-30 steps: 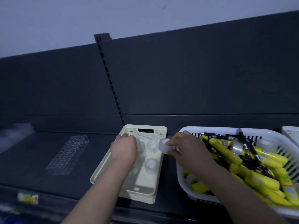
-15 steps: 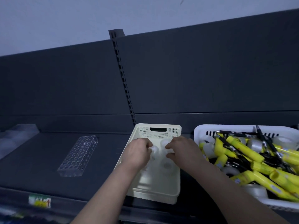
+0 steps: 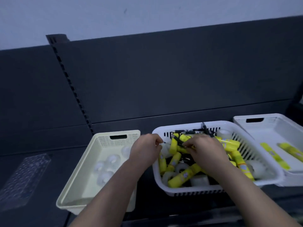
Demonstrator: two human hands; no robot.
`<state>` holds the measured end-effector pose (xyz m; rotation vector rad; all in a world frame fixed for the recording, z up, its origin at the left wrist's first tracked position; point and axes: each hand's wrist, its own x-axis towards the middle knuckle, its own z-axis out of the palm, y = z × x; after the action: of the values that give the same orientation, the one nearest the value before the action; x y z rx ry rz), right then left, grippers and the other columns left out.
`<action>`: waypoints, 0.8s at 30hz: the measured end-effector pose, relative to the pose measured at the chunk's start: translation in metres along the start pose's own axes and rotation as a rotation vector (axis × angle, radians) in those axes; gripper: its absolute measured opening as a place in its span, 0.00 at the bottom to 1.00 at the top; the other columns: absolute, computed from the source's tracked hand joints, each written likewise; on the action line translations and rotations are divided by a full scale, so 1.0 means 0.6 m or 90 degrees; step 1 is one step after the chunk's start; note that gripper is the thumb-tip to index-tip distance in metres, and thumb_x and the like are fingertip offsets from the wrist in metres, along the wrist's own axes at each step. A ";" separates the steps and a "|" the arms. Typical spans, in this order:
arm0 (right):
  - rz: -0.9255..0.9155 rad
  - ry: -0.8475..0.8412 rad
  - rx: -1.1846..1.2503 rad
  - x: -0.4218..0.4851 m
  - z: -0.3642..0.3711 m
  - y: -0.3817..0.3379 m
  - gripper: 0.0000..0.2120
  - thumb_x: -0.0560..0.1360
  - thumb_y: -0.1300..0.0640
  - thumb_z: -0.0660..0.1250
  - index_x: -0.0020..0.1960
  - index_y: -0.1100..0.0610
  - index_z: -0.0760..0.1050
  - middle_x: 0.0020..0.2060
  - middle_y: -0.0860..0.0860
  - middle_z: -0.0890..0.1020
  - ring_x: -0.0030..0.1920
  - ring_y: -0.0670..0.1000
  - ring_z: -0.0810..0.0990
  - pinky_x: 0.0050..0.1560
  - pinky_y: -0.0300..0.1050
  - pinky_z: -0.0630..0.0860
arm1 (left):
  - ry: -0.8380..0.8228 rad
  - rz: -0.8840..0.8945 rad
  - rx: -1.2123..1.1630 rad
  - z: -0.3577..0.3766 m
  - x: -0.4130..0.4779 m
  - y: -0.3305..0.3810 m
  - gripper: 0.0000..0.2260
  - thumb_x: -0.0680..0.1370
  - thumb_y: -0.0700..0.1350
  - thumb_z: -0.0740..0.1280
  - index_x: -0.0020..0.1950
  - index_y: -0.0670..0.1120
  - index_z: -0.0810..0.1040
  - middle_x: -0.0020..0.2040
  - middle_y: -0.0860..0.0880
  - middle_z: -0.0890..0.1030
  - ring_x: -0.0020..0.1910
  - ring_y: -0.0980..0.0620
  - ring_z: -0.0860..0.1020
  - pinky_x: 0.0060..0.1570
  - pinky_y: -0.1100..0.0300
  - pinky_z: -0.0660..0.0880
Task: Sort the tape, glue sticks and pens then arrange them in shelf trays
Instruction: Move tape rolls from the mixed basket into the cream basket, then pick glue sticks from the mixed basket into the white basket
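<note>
Both hands reach into the mixed basket [image 3: 193,191] for the next piece to sort
The left hand [image 3: 146,149] curls at the basket's left edge by a tape roll [image 3: 166,148], and the right hand [image 3: 206,151] curls over tangled pens [image 3: 183,132] and glue sticks [image 3: 185,175]; in this dim light I cannot tell whether either grips anything. Best to lift one kind at a time, easing tape free of the sticks, then carry it to the cream tray [image 3: 85,169] where tape rolls [image 3: 113,158] lie; glue belongs in the white tray [image 3: 278,122] on the right

Bare all the way from forearms [image 3: 114,190] to fingertips, left hand [image 3: 145,150] and right hand [image 3: 207,152] alike, slim at the wrists, rounded at the knuckles, dimmed by bluish light.
</note>
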<state>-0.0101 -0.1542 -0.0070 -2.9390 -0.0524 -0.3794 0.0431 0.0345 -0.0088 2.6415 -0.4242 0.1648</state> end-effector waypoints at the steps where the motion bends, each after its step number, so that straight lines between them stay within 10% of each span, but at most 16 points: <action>1: 0.008 -0.001 -0.007 -0.006 -0.004 0.014 0.11 0.76 0.50 0.63 0.56 0.43 0.79 0.54 0.44 0.81 0.58 0.51 0.76 0.52 0.45 0.70 | -0.006 0.011 0.000 0.008 0.004 0.013 0.09 0.75 0.46 0.67 0.54 0.53 0.81 0.50 0.55 0.82 0.51 0.53 0.79 0.49 0.58 0.75; 12: 0.050 -0.024 -0.044 0.016 0.016 0.074 0.10 0.73 0.52 0.66 0.53 0.49 0.79 0.48 0.50 0.82 0.52 0.55 0.79 0.43 0.43 0.71 | -0.033 0.022 0.058 0.025 0.000 0.097 0.08 0.75 0.45 0.66 0.52 0.52 0.82 0.48 0.54 0.82 0.50 0.52 0.78 0.46 0.56 0.77; 18: 0.053 0.016 -0.008 0.012 0.026 0.087 0.08 0.72 0.54 0.66 0.50 0.51 0.78 0.45 0.50 0.81 0.49 0.55 0.78 0.40 0.45 0.71 | -0.359 -0.010 0.117 0.007 -0.023 0.112 0.16 0.62 0.60 0.75 0.43 0.52 0.82 0.42 0.56 0.82 0.42 0.56 0.80 0.45 0.54 0.80; 24: 0.083 0.074 0.020 -0.051 -0.017 0.127 0.10 0.72 0.52 0.63 0.51 0.47 0.78 0.43 0.48 0.79 0.49 0.53 0.78 0.38 0.44 0.70 | -0.324 0.015 0.153 0.008 -0.013 0.135 0.07 0.67 0.50 0.73 0.37 0.48 0.80 0.37 0.51 0.80 0.36 0.54 0.76 0.33 0.61 0.73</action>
<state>-0.0380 -0.2314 -0.0180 -2.8635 0.1474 -0.5233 0.0098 -0.0341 0.0197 2.9005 -0.6307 -0.4912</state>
